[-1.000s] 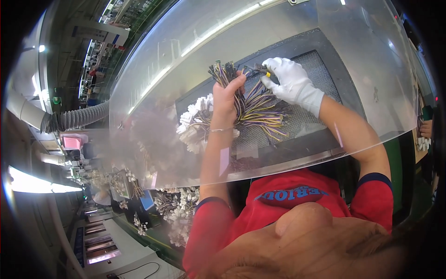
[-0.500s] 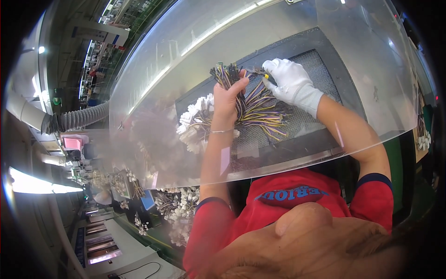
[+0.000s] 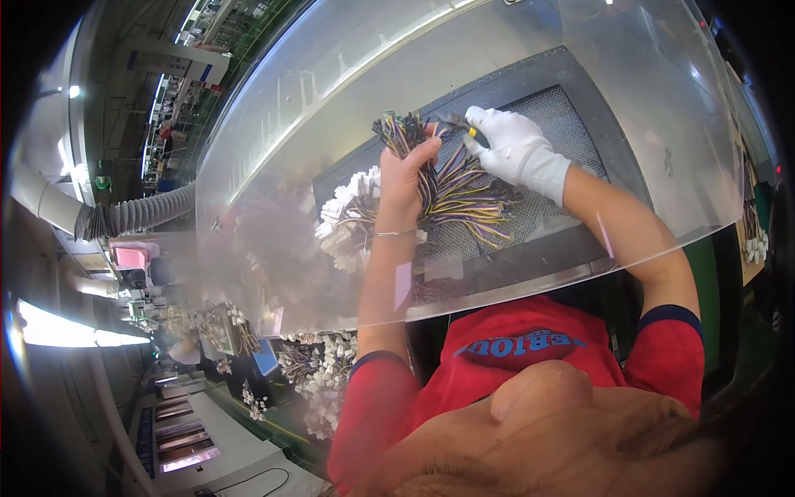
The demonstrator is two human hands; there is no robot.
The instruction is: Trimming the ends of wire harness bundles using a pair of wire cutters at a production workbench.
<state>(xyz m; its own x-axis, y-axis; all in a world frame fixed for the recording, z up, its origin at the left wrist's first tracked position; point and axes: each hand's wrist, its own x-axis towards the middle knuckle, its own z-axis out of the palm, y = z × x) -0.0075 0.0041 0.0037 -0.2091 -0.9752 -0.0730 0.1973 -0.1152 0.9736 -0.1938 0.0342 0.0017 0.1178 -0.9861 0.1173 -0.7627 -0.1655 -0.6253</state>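
A thick bundle of black, yellow and purple wires [image 3: 465,203] is gripped by my bare left hand [image 3: 401,184], its fingers wrapped round it. Short wire ends stick up above the thumb, and longer strands fan out to the right. My right hand [image 3: 515,147], in a white glove, is closed on small hand pliers [image 3: 460,125] with a yellow mark near the handle. The plier jaws are at the wire ends beside my left fingertips; whether they bite a wire is too small to tell. White connectors [image 3: 346,214] cluster left of my left wrist.
Beneath the wires is a dark mesh panel [image 3: 565,124] in a grey frame. A curved clear shield [image 3: 286,108] arches over my hands and forearms. More white connectors and wires [image 3: 327,373] hang at lower left. A grey corrugated hose [image 3: 157,209] runs at far left.
The pliers and my right hand have shifted slightly left and down. My left hand keeps its hold on the wires, almost unmoved.
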